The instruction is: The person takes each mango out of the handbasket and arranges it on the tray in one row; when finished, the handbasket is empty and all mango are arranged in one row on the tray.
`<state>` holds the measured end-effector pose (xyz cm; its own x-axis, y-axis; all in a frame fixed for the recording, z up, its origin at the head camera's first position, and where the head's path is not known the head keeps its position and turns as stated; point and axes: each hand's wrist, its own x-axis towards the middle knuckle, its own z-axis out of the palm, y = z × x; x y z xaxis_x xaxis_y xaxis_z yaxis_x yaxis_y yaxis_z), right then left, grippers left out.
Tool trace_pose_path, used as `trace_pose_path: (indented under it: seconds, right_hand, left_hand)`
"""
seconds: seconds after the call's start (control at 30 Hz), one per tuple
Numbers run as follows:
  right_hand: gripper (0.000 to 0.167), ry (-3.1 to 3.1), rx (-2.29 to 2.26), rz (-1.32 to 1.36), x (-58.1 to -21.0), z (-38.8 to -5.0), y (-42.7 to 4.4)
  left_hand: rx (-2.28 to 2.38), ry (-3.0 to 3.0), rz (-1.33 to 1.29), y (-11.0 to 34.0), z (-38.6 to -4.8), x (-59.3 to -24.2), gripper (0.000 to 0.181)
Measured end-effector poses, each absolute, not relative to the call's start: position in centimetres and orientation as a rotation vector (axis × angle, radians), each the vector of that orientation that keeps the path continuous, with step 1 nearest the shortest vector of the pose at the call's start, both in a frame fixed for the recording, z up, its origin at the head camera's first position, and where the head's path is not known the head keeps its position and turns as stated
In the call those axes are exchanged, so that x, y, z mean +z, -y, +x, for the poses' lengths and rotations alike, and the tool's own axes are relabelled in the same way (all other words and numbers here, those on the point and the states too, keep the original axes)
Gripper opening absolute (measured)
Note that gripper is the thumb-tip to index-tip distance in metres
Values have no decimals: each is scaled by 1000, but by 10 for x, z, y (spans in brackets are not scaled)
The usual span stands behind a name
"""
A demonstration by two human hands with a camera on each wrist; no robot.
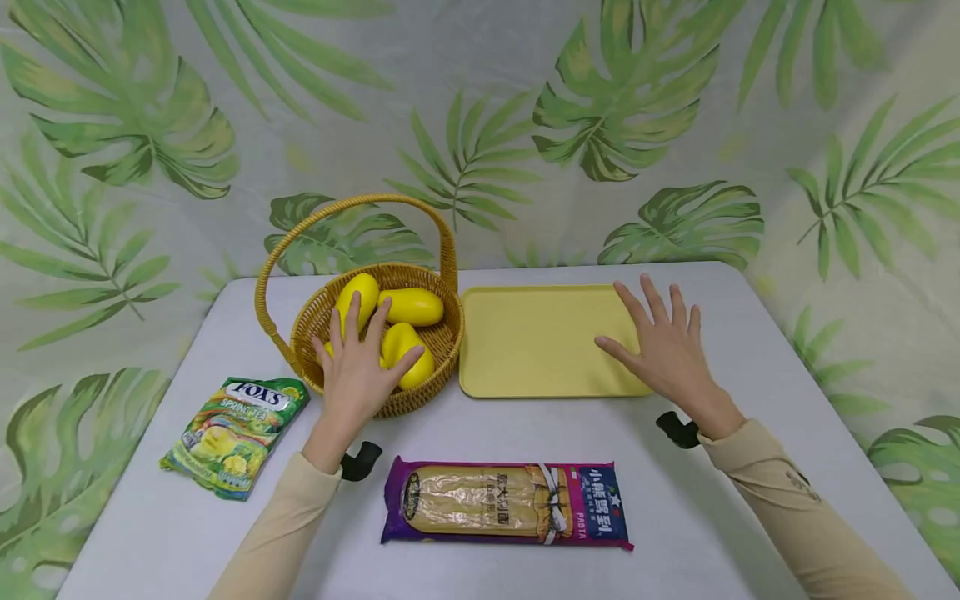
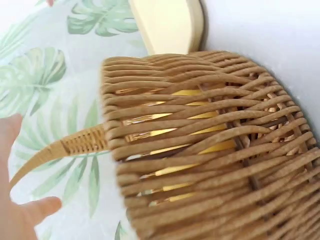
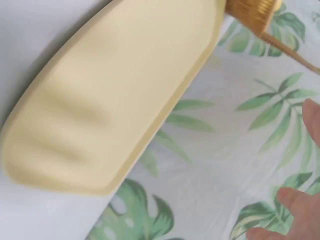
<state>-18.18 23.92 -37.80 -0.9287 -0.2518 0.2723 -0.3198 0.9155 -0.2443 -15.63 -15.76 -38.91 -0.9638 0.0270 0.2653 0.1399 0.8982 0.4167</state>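
Note:
With fingers spread, my left hand (image 1: 358,371) is over the near-left part of the wicker basket (image 1: 405,406); it holds nothing. Several yellow items (image 1: 411,307) lie inside the basket, partly hidden by the hand. In the left wrist view the woven wall (image 2: 175,175) fills much of the frame, and part of the left hand (image 2: 17,200) shows at the left edge. My right hand (image 1: 670,354), also spread and holding nothing, is over the right end of the yellow tray (image 1: 547,342). In the right wrist view the tray (image 3: 115,95) shows with nothing on it.
A green FOX'S candy bag (image 1: 234,435) lies left of the basket. A purple pasta packet (image 1: 506,503) lies near the front, between the forearms. The basket's tall handle (image 1: 360,200) arches up at the back left. A leaf-patterned cloth (image 1: 480,125) is behind the table.

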Motion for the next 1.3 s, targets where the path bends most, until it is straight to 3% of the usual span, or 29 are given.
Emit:
trace_pose_path:
  seconds: [0.4,0.73,1.0,1.3]
  right_hand:
    - [75,2696,847,819,-362,-200,-177]
    - [66,2634,1371,1187,-361,-220,-109]
    - [63,2693,1576,1302,-367,-242,-65]
    - [61,2803,1815,1353,-372,-263,-34]
  left_hand:
    - [-1116,2473,-165,177,-117,-385,58]
    - [-1372,2385,-22,200,-91,-399,52]
    - [-1505,2342,115,211,-83,-417,52]
    - [-1685,2389,172,218,-89,-429,63]
